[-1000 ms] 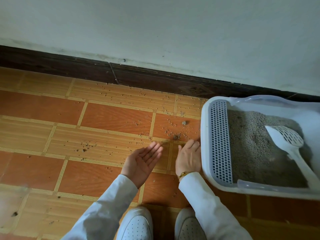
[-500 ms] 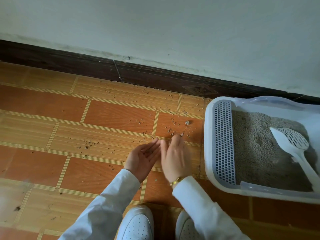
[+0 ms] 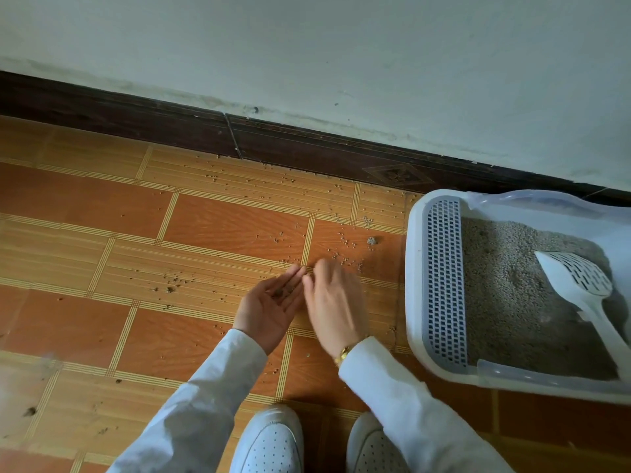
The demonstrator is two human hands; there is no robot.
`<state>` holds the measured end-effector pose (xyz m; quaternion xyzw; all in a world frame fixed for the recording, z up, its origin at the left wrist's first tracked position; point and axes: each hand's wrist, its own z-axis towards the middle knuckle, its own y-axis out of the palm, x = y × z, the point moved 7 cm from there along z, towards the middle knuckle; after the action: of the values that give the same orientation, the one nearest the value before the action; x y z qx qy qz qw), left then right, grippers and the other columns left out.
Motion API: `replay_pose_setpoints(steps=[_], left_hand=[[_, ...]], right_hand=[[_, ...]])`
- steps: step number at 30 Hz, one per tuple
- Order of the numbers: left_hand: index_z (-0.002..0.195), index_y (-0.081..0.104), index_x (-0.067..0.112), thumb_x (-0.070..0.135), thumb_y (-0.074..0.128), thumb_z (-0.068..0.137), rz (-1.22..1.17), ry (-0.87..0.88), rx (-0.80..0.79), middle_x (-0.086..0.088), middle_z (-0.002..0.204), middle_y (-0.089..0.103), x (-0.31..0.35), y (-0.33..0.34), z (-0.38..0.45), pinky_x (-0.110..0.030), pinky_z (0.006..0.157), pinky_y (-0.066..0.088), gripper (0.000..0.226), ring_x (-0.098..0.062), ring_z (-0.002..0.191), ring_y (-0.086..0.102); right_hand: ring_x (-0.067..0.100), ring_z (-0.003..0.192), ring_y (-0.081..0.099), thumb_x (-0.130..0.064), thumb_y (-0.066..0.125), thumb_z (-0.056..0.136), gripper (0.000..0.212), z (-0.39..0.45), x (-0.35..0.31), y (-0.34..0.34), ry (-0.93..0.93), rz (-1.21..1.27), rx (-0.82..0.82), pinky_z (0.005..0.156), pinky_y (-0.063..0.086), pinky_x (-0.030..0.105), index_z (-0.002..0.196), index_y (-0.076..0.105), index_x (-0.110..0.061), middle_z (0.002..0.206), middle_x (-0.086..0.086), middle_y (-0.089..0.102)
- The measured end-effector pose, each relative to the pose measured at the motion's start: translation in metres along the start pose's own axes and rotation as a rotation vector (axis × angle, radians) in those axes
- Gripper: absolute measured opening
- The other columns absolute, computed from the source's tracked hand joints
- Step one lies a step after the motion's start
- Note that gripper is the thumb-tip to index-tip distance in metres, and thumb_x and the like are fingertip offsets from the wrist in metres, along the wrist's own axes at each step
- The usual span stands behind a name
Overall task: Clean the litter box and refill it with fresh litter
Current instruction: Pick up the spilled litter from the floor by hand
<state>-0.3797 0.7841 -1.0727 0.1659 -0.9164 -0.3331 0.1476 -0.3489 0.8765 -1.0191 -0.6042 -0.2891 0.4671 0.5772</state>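
Right hand [image 3: 336, 302] now against cupped left hand [image 3: 269, 307], seemingly granules added

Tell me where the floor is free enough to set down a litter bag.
Freest: the tiles left of the left hand, only lightly speckled. Crowded: scattered granules between both hands and the litter box, and along the baseboard.

Two hands: left [image 3: 269, 307], palm up, a few grains in it; right [image 3: 336, 303], blurred. Two sleeves, two white shoes [image 3: 271, 442]. One watch [image 3: 342, 353] on the right wrist. One litter box [image 3: 415, 278], one grate [image 3: 444, 281] inside its left end, one scoop [image 3: 580, 285] on the litter. Loose grains [image 3: 345, 245] on the floor: too many to count. One larger clump [image 3: 371, 240].
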Motion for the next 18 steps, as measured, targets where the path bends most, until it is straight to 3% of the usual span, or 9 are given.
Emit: replay_pose_setpoints(steps=[2,5,9,12,15,18], left_hand=[[0.101,0.068,-0.006,0.012,0.036,0.094,0.014,-0.002,0.013,-0.018,0.106,0.069,-0.001,0.0,0.002,-0.03,0.076,0.058,0.038,-0.024,0.095,0.069],[0.108,0.063,-0.01,0.01,0.036,0.094,-0.034,-0.016,-0.02,-0.022,0.116,0.064,0.002,0.004,0.002,-0.039,0.09,0.052,0.036,-0.031,0.11,0.062],[0.108,0.062,-0.011,0.009,0.035,0.094,-0.056,-0.009,-0.026,-0.024,0.12,0.061,0.01,0.003,0.001,-0.043,0.094,0.048,0.036,-0.034,0.113,0.06],[0.108,0.063,-0.011,0.009,0.036,0.094,-0.054,-0.014,-0.014,-0.024,0.122,0.061,0.01,0.001,0.002,-0.043,0.094,0.048,0.036,-0.034,0.112,0.06],[0.109,0.061,-0.011,0.009,0.035,0.095,-0.045,-0.019,-0.014,-0.024,0.121,0.061,0.008,0.001,0.0,-0.044,0.094,0.048,0.036,-0.035,0.112,0.06],[0.109,0.061,-0.011,0.01,0.035,0.095,-0.04,-0.024,-0.002,-0.024,0.12,0.062,0.005,-0.002,-0.002,-0.043,0.094,0.048,0.036,-0.035,0.113,0.06]], right_hand=[[0.016,0.069,0.049,-0.036,0.031,0.1,0.03,-0.007,-0.014,-0.001,-0.037,0.061,-0.045,0.064,0.042,0.028,0.092,0.051,-0.016,0.083,0.0,0.053],[0.02,0.068,0.054,-0.041,0.027,0.099,0.039,0.0,0.022,0.007,0.142,-0.018,-0.036,0.062,0.044,0.031,0.094,0.051,-0.012,0.082,0.003,0.056],[0.027,0.075,0.059,-0.043,0.044,0.094,0.041,0.011,0.079,0.02,0.401,-0.221,-0.088,0.07,0.045,0.037,0.105,0.051,-0.004,0.092,0.013,0.06],[0.028,0.076,0.059,-0.045,0.053,0.09,0.046,0.014,0.084,0.028,0.461,-0.293,-0.099,0.072,0.044,0.038,0.106,0.051,-0.003,0.093,0.015,0.059],[0.026,0.068,0.057,-0.038,0.062,0.086,0.036,0.017,0.08,0.031,0.402,-0.384,-0.034,0.067,0.043,0.037,0.096,0.057,-0.004,0.086,0.014,0.06],[0.025,0.061,0.054,-0.012,0.065,0.082,0.009,0.018,0.075,0.031,0.309,-0.437,0.037,0.064,0.042,0.035,0.087,0.058,-0.008,0.076,0.011,0.057]])
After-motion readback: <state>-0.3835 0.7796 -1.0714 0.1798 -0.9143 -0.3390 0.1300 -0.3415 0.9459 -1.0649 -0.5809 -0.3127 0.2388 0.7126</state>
